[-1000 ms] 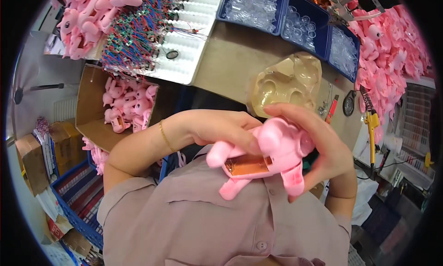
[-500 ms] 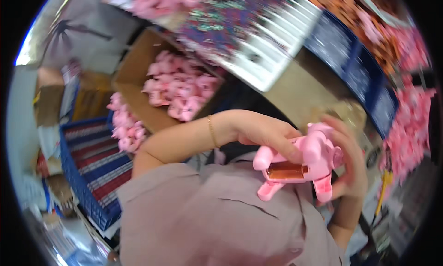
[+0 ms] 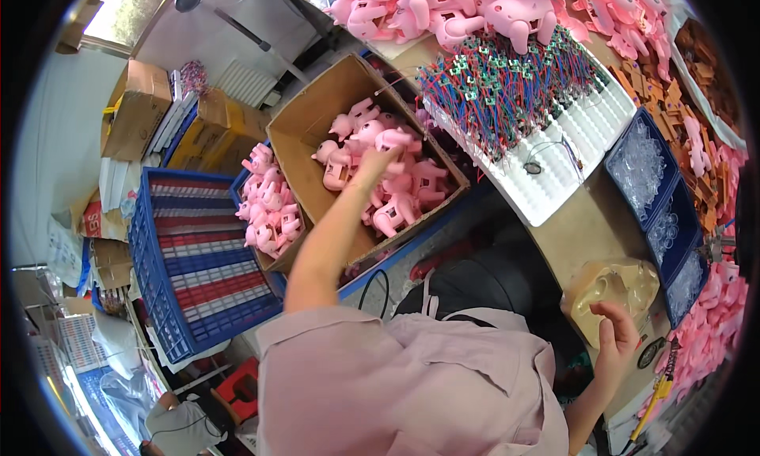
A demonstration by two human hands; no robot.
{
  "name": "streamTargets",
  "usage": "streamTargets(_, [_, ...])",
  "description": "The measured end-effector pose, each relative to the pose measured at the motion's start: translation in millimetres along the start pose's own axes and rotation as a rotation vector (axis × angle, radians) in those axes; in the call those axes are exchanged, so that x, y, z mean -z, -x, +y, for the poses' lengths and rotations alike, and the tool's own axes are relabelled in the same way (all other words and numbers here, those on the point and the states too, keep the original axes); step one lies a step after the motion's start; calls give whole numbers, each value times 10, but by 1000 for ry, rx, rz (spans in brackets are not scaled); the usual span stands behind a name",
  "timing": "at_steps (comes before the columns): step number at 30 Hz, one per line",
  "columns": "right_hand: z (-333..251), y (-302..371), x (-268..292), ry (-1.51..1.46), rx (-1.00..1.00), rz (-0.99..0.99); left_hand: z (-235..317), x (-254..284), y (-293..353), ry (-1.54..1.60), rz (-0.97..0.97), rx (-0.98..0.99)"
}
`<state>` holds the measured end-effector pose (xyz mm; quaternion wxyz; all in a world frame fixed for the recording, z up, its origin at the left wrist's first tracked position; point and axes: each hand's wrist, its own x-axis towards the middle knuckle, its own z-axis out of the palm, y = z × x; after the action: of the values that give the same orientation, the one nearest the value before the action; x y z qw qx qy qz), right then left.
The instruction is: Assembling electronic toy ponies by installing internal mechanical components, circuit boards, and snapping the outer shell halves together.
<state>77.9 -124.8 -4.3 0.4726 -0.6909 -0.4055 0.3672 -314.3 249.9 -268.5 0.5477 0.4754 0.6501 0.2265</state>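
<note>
A pink toy animal (image 3: 396,137) lies at the top of the heap inside an open cardboard box (image 3: 315,108), right under the fingers of the person's left hand (image 3: 380,163). That arm stretches far out to reach it, and the fingers bend over the toy, though from here I can't tell whether they grip it or merely touch it. Around it in the box lie more pink figures (image 3: 396,210), tumbled on their sides and backs. The right hand (image 3: 617,341) is well away at the table (image 3: 560,238), holding nothing, its fingers loosely spread and slightly curled just beside a yellowish translucent mould (image 3: 627,278). Another clump of pink figures (image 3: 267,207) sits between the box and a blue crate (image 3: 162,313) with red, white and blue stripes inside. Across the table, a white ridged tray (image 3: 546,199) carries a tangle of wired circuit boards (image 3: 503,88), with pink bodies (image 3: 518,13) piled past it. Clear plastic pieces (image 3: 637,167) fill blue bins along the far side, and a yellow-handled soldering iron (image 3: 659,391) stands near the right hand.
</note>
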Motion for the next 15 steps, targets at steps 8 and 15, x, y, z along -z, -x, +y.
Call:
streamTargets(8, [118, 236, 37, 219, -204, 25, -112, -387, -373, -250, -123, -582])
streamTargets(15, [-5, -12, -95, 379, -143, 38, 42, -359, -513, -604, -216, 166])
